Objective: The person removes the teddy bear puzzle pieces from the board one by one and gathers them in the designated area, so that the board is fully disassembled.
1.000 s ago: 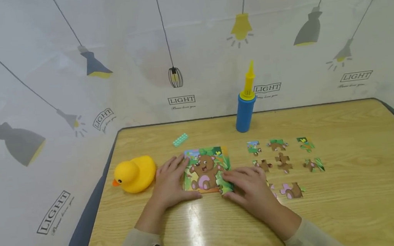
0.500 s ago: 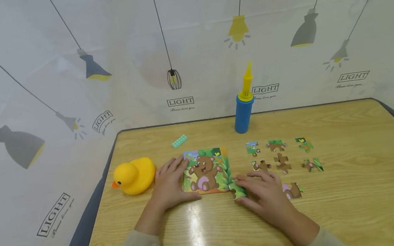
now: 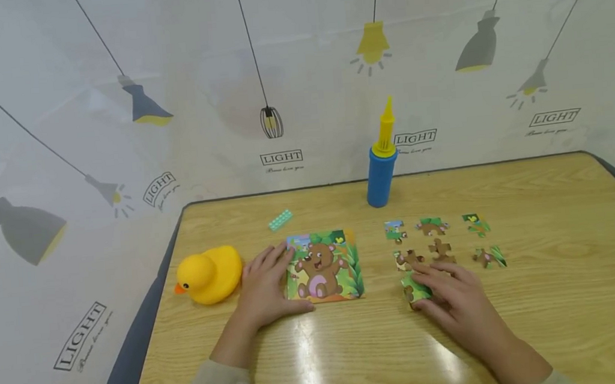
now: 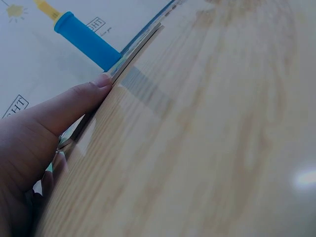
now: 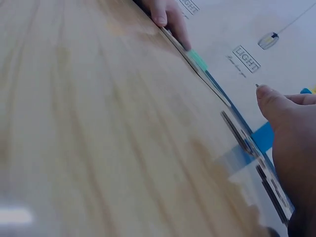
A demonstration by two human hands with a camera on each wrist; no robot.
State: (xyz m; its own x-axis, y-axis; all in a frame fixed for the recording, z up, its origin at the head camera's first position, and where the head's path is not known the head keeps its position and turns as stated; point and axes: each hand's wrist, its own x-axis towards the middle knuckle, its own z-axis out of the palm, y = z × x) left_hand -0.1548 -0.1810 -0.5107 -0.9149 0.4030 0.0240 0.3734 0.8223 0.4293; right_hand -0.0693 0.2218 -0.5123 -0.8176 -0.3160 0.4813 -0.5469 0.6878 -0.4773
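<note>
My right hand pinches a green jigsaw piece by its right side, over the lower row of loose pieces. In the right wrist view the thumb of the right hand shows, while the piece is barely visible. Flat on the table lies a square board with a bear picture. My left hand rests at its left side, fingers extended along the left edge and thumb along the lower edge. That thumb of the left hand touches the board's thin edge in the left wrist view.
Several loose jigsaw pieces lie in rows right of the board. A yellow toy duck sits beside the left hand. Behind the board are a small teal studded brick and a blue and yellow hand pump, standing upright near the table's back edge.
My right hand has carried the green jigsaw piece rightward, from the board's lower right corner to the loose pieces. The left hand has stayed at the board.
</note>
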